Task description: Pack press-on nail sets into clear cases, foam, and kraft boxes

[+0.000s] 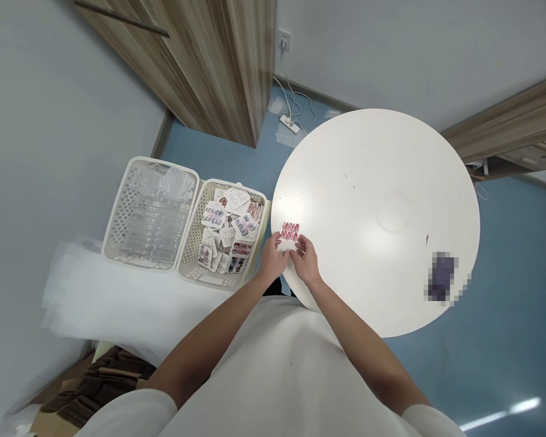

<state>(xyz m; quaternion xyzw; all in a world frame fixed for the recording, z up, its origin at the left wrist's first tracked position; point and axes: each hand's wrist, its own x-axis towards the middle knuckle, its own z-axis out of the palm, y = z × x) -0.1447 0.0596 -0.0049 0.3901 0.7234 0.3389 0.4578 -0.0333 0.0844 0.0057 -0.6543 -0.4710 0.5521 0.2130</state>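
A small white card with two rows of pink-red false nails (290, 231) is at the left edge of the round white table (373, 182). My left hand (273, 260) pinches the card's left side, and my right hand (305, 260) grips its right side. The thumbs come close together at the card's lower edge. To the left, a white basket (200, 272) holds many similar nail cards in purple, dark and red, some lying with their printed backs up.
Beside that basket, another white basket (110, 233) holds clear plastic cases (157, 224). A pixelated dark object (441, 277) lies on the table's right side. A power strip (289, 124) with cables is on the floor behind, near a wooden cabinet (209, 60).
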